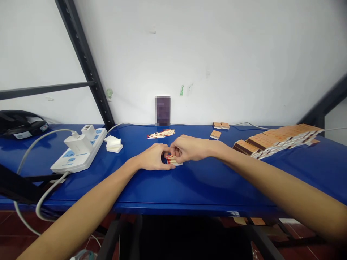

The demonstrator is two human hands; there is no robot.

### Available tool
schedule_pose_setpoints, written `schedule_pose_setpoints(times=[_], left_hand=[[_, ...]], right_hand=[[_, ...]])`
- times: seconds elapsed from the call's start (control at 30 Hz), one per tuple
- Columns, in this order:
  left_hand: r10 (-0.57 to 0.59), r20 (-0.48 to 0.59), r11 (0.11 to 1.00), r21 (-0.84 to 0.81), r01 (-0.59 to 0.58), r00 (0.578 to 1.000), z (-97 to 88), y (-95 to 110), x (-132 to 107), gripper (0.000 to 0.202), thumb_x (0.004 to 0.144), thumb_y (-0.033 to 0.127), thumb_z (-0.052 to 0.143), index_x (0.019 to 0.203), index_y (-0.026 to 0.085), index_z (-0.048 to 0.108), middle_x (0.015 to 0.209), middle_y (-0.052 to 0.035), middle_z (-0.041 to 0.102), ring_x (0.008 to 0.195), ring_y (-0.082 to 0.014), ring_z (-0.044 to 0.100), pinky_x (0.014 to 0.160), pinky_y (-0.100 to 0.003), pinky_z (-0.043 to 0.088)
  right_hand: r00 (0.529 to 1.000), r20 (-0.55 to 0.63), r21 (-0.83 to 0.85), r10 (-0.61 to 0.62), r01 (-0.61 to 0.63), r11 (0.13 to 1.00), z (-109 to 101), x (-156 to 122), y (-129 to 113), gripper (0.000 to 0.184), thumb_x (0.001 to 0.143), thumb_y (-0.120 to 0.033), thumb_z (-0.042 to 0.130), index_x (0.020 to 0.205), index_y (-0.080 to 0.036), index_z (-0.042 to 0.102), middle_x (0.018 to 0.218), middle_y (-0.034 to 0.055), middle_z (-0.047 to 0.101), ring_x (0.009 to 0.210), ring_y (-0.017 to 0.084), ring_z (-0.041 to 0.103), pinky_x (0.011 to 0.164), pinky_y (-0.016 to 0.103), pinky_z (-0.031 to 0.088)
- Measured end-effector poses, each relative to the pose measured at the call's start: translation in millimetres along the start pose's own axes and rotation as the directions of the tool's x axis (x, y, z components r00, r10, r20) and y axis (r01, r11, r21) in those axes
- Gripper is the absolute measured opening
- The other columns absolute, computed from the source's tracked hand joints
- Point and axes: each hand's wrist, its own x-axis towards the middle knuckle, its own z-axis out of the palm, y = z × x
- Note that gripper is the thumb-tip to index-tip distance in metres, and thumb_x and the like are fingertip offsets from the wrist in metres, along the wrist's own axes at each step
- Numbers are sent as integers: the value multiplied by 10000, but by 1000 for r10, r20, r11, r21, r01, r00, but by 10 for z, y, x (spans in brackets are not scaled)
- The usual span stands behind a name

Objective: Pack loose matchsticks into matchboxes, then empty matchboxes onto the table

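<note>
A small white matchbox tray [179, 164] lies on the blue table in front of me, filled with red-tipped matches [171, 159]. My left hand [154, 157] curves round the tray's left end, with the thumb at the near side and the fingers at the far side. Over the tray, my right hand [183, 148] has its fingers curled together, close against the matches. Its fingertips are partly hidden, so what they pinch does not show. Just beyond my hands lies a loose pile of matches [162, 134].
White empty trays [113, 143] lie to the left, beside a power strip [81, 159] with chargers and cables. A long stack of matchboxes [276, 139] stands on the right. Several single boxes [215, 134] lie at the back. A blurred dark panel [163, 110] stands against the wall.
</note>
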Motion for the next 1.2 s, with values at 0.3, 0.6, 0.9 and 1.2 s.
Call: schedule_pose_setpoints(times=[0.3,0.6,0.9,1.2], left_hand=[[1,9,1000,2,-1,1000,10,-37,8,302,692,432,703,823,164,656,776,-16,620,681,-147,535,664,-271,415],[7,3,999,49,-7,1000,13,-44,12,333,722,490,670,799,167,642,754,-5,586,644,-126,492,596,-257,368],[-128,54,984,-118,134,990,-178,-94,-52,405,699,534,701,854,165,639,721,0,571,647,-118,492,588,-244,384],[-89,207,975,-181,127,974,-206,-117,-61,338,790,468,631,808,142,714,617,7,563,558,-90,426,541,-232,336]], right_hand=[[1000,24,70,-4,2,998,29,-16,-2,123,715,-235,601,782,-165,677,686,9,666,599,116,551,532,217,369],[998,-47,27,37,-36,999,57,-129,40,181,779,-277,577,848,-190,719,712,12,683,596,119,556,555,232,360],[990,-138,47,5,1,999,111,-220,131,229,833,-330,580,889,-183,746,792,33,716,662,135,596,630,254,387],[929,-340,11,-145,158,987,288,-296,253,237,897,-387,536,935,-211,690,1030,59,661,886,174,602,785,311,438]])
